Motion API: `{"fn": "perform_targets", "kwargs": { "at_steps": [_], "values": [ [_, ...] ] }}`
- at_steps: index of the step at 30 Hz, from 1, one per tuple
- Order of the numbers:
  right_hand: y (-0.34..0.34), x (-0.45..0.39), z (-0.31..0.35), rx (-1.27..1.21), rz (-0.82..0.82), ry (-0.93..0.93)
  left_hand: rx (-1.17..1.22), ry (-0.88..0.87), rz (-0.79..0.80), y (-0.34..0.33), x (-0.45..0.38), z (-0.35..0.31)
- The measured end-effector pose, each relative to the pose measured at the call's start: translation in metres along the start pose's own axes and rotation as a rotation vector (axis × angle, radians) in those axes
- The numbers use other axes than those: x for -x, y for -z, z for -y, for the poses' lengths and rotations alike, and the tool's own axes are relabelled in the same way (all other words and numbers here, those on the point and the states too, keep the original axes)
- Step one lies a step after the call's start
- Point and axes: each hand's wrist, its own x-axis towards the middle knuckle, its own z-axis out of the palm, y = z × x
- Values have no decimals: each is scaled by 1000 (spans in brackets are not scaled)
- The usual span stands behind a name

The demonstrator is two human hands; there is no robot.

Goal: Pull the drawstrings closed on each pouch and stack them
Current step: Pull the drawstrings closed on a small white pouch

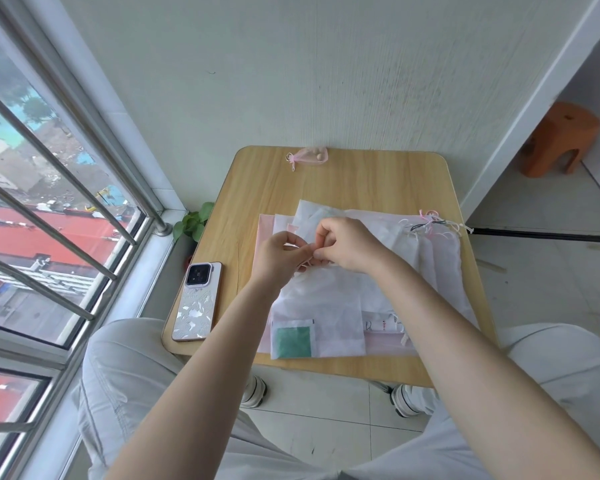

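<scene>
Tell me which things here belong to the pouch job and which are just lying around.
Job: white pouch under both hands, its drawstrings pinched by left hand and right hand; pouch pile; small pink pouch.
Lying about: phone, plant, orange stool.

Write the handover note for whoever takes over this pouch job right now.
Left hand and right hand: both pinch the drawstring at the mouth of the white pouch in front of you; whether it is drawn closed cannot be seen.
Small pink pouch: cinched, alone at the table's far edge.
Pile of white and pink pouches: spread loosely under and right of the hands, cords bunched at the right.
Left: finish this one, close the others, stack them all. The phone lies at the left.
</scene>
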Motion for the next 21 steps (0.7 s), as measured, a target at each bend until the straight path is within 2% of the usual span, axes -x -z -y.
{"fn": "perform_targets", "kwargs": {
  "at_steps": [6,12,17,21],
  "values": [
    [-6,1,-6,0,-97,-30,-53,10,23,1,3,-4],
    [-8,1,-8,68,-125,4,-258,-25,22,2,-2,-3],
    [-7,2,-9,188,-93,76,-459,-93,-72,-2,-6,-8],
    [-7,1,-8,348,-7,111,-504,-152,-57,-2,-7,-11]
  ]
}}
